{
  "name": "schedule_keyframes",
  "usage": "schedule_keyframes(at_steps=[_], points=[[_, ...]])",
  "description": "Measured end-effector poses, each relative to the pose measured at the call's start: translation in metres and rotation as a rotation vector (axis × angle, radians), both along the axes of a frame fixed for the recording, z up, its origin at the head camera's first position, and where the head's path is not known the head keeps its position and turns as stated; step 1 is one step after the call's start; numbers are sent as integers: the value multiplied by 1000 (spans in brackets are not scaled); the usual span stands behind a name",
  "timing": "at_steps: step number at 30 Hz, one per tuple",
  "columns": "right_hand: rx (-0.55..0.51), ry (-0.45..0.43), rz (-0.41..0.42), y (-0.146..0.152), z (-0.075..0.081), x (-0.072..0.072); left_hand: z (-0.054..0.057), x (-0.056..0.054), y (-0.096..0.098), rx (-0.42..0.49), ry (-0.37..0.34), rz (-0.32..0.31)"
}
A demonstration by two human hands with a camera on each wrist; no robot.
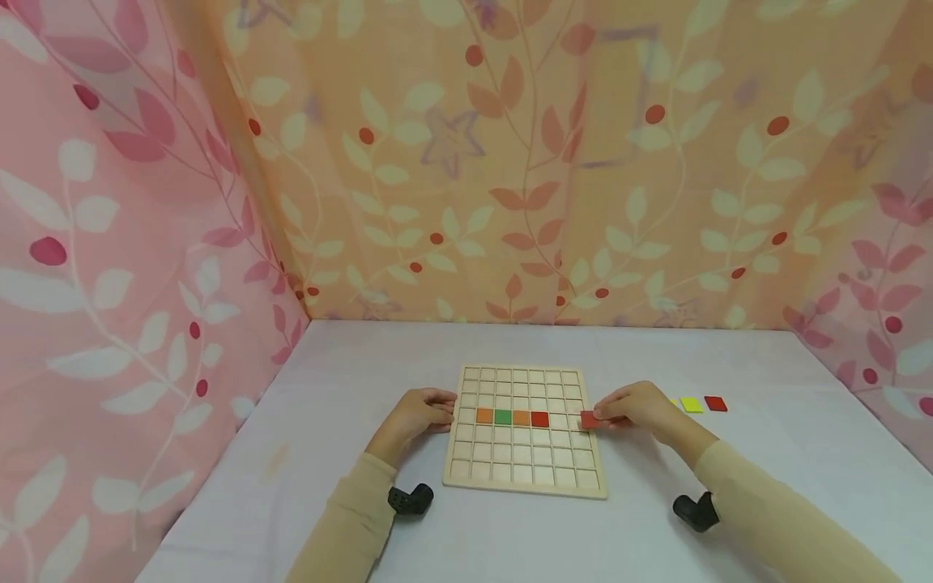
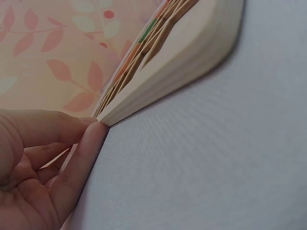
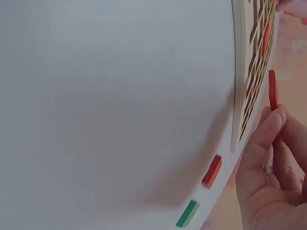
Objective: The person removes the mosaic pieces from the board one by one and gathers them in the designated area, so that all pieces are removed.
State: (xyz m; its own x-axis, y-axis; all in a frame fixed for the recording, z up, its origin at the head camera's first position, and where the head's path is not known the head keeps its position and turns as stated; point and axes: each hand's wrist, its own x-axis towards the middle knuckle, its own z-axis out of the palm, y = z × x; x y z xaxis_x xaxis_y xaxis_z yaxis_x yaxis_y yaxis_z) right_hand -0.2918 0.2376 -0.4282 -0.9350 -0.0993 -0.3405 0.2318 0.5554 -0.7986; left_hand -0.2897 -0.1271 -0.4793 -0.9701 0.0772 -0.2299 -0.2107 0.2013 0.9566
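A square wooden grid board (image 1: pixel 503 473) lies on the table. My left hand (image 1: pixel 415 421) is at its left side, with fingertips touching the edge; the left wrist view shows thumb and finger (image 2: pixel 86 146) against the board's side. Between thumb and fingers, my right hand (image 1: pixel 637 410) pinches a thin red square tile (image 1: pixel 589 419) over the board's right edge. In the right wrist view this tile (image 3: pixel 273 90) stands out past the fingertips. One row of the board bears an orange tile (image 1: pixel 484 415), a green tile (image 1: pixel 503 417), another orange tile (image 1: pixel 521 418) and a red tile (image 1: pixel 539 419).
Right of the board, beyond my right hand, lie a yellow tile (image 1: pixel 691 405) and a red tile (image 1: pixel 716 403). The right wrist view shows a green tile (image 3: pixel 187 213) on the white tablecloth (image 1: pixel 350 364). A patterned curtain (image 1: pixel 510 162) rises behind the table.
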Motion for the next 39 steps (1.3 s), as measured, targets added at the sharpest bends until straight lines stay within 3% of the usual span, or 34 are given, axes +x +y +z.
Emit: schedule_keyframes(at_steps=[8,20,25,39], points=[[24,7,-11,20,3,4,1,1,-1,11,6,8],[17,-22,-44,43,-8,0,1,-1,-1,-19,2,15],[-30,-50,-68,48,-10,-3,0,-2,-1,-17,0,17],[-4,-70,-70,52,-16,-9,-2,-1,0,-17,0,3]])
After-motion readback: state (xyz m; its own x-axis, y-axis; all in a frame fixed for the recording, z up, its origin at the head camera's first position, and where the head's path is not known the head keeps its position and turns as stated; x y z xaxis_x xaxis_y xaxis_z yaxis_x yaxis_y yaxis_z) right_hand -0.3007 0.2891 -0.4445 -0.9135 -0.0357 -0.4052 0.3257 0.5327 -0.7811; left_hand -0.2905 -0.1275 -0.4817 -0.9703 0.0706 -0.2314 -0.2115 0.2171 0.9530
